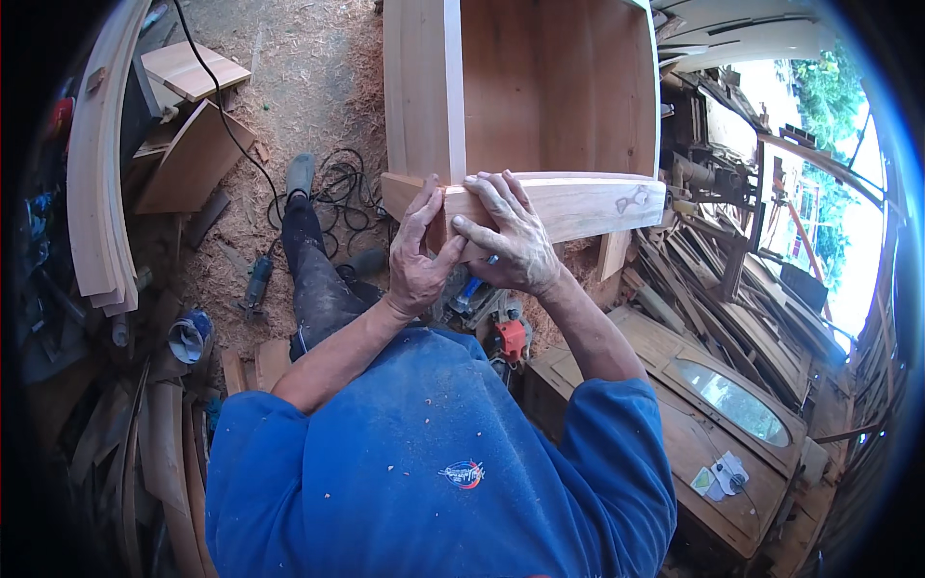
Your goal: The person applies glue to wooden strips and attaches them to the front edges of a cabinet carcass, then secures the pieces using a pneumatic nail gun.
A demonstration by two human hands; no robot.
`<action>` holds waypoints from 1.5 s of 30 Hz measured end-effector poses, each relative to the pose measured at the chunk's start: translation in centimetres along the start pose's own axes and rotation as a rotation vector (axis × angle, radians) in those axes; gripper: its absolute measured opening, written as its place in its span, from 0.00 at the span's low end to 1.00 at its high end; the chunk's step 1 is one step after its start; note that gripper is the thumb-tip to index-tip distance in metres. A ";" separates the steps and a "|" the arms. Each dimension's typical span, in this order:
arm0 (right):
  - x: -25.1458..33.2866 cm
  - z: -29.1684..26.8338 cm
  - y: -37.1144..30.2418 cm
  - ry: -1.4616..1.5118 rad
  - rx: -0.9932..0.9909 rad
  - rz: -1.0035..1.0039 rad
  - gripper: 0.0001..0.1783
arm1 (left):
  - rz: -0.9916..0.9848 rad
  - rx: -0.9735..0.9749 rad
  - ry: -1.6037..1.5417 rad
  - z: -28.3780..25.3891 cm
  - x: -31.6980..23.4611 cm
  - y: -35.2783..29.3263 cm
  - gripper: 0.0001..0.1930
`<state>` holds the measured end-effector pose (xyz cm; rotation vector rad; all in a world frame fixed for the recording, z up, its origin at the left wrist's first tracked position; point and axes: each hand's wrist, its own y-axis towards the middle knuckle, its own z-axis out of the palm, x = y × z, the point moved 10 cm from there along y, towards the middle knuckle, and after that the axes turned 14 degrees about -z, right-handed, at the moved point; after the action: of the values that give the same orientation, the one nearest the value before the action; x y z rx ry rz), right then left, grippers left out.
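A light wooden board (602, 205) with a dark knot runs across the near edge of an open wooden cabinet (424, 91). At its left end it meets a shorter wooden piece (398, 191) at a corner. My right hand (511, 236) grips the board near that corner, fingers over the top edge and thumb on the near face. My left hand (419, 255) closes around the corner from the left, its thumb close to the right thumb. Parts of the joint are hidden behind my fingers.
A power tool (255, 286) lies on the shaving-covered floor at left, near a coiled black cable (349, 197). Cut panels (198, 159) and long curved boards (96, 183) stand left. A red tool part (511, 339) sits below my hands. At right are a wooden door (665, 433) and stacked planks (713, 299).
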<state>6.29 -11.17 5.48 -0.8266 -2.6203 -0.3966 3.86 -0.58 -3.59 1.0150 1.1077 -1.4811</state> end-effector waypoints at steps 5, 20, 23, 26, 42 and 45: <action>-0.2 0.1 0.2 -0.001 -0.001 -0.014 0.35 | 0.030 0.013 0.060 0.2 -0.5 0.1 0.34; -0.3 0.7 0.0 0.056 0.028 -0.003 0.45 | 0.558 0.269 0.663 0.1 -0.1 -0.3 0.57; -0.4 0.6 -0.3 0.057 0.001 0.011 0.42 | 0.532 0.273 0.597 0.1 0.1 0.0 0.56; -0.4 0.4 -0.3 -0.013 -0.034 0.005 0.38 | 0.520 0.227 0.552 -0.1 -0.5 0.1 0.56; -0.2 1.1 -2.3 -0.120 -0.193 -0.112 0.37 | 0.440 0.232 0.454 0.6 0.6 0.4 0.56; -0.2 1.3 -2.6 -0.134 -0.193 -0.106 0.36 | 0.490 0.269 0.526 1.5 -0.5 -0.4 0.54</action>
<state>4.59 -12.80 3.80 -0.8015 -2.7910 -0.6524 3.50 -1.90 -2.67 1.7919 0.9232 -0.9995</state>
